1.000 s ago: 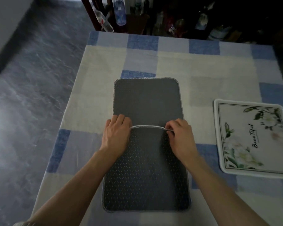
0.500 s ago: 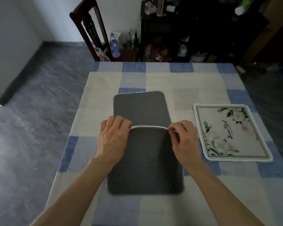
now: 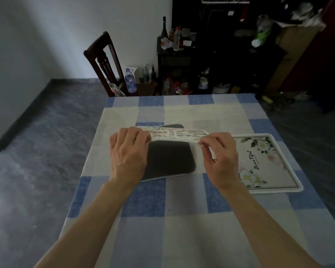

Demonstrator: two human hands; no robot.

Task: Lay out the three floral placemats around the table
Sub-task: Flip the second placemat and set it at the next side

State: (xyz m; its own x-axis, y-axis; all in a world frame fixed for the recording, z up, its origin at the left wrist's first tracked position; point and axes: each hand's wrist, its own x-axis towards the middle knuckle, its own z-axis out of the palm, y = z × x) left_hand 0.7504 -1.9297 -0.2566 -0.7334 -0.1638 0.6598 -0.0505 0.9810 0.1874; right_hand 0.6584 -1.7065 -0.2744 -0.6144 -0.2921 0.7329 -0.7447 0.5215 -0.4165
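A placemat [image 3: 170, 157] hangs lifted over the middle of the table, its dark grey underside facing me and a strip of its floral face showing along the top edge. My left hand [image 3: 129, 153] grips its left side and my right hand [image 3: 219, 155] pinches its right top corner. Behind it lies another mat face down [image 3: 175, 126], only a dark sliver of it visible. A third floral placemat [image 3: 263, 163], printed "Beautiful", lies face up on the right side of the table.
The table wears a blue and cream checked cloth [image 3: 182, 209]. A dark wooden chair [image 3: 104, 60] stands at the far left corner with bottles [image 3: 131, 80] on the floor beside it. A cluttered dark shelf unit [image 3: 211, 60] fills the back.
Both hands have raised the top mat's far edge and peeled it off the table, so its floral face starts to show. The view has tilted up, showing more of the room.
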